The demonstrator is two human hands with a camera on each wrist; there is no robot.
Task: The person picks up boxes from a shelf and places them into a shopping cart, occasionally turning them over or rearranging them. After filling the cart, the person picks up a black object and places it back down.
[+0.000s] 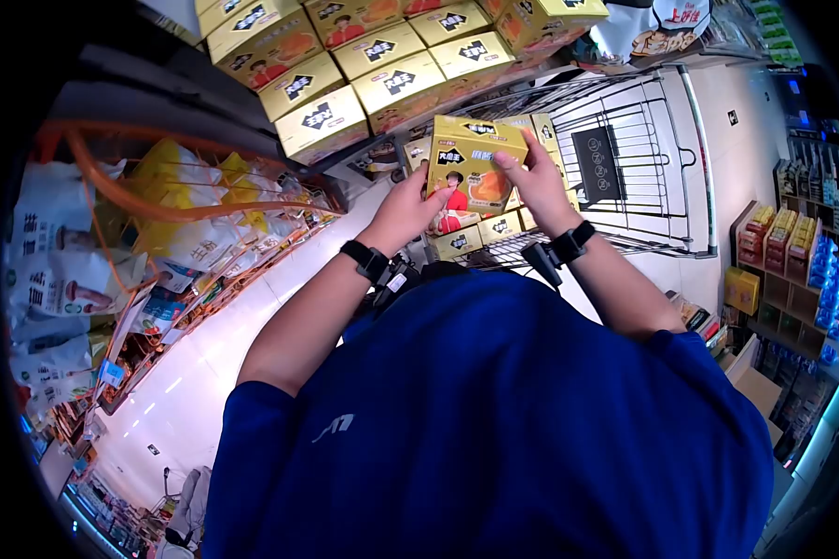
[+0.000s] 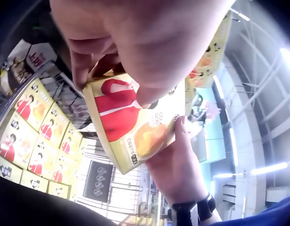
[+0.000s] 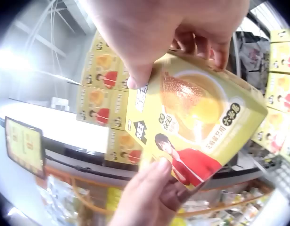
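Two hands, one yellow box point(image 1: 476, 182), held above the shopping cart point(image 1: 598, 163). Your left hand point(image 1: 408, 203) gripped its left side, your right hand point(image 1: 538, 182) its upper right, thumbs over the front. Even pressure from both sides looked best; squeezing harder risked denting the card. Similar boxes point(image 1: 459, 244) sat inside the cart. Around you: stacked cartons point(image 1: 379, 51), pale glossy floor point(image 1: 186, 382), orange-railed rack point(image 1: 172, 212) of bagged goods, bright ceiling lights point(image 2: 269, 168).
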